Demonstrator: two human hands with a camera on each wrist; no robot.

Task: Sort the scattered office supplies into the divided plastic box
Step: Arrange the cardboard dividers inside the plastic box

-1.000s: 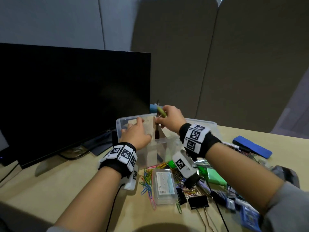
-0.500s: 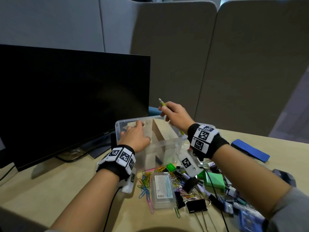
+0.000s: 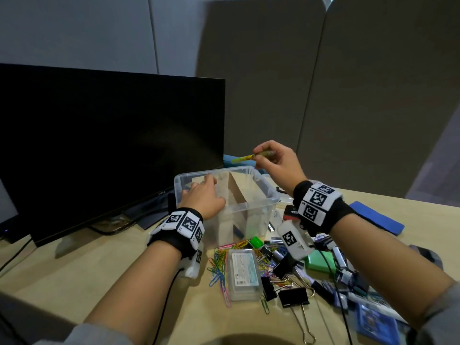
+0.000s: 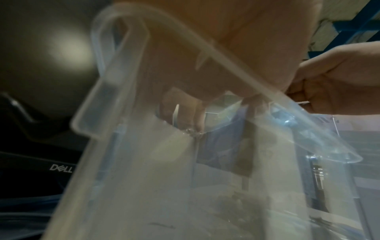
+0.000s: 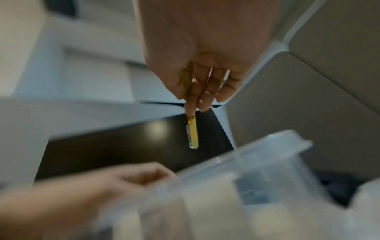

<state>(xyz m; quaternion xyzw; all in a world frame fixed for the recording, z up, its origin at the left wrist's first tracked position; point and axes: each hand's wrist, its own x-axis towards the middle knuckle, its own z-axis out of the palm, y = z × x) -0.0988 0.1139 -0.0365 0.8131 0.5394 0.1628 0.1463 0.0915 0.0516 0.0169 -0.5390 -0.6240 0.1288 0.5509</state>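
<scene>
A clear plastic box (image 3: 263, 195) with brown cardboard dividers stands on the desk in front of the monitor. My left hand (image 3: 206, 188) grips its near left wall, thumb outside and fingers (image 4: 185, 110) curled inside by a divider. My right hand (image 3: 257, 155) hovers above the box's far rim and pinches a yellow-green pen (image 3: 241, 159) that points left. In the right wrist view the pen (image 5: 193, 129) sticks out past my fingertips (image 5: 190, 107), above the blurred box (image 5: 267, 154).
A black Dell monitor (image 3: 99, 145) stands close on the left. Before the box lie coloured paper clips (image 3: 219, 265), a small clear case (image 3: 242, 272), black binder clips (image 3: 293, 297) and a green box (image 3: 321, 261). A blue flat item (image 3: 375, 216) lies right. Grey partitions stand behind.
My right hand has risen from the box's inside to above its far rim, and the pen has swung to point left. The left hand stays on the box.
</scene>
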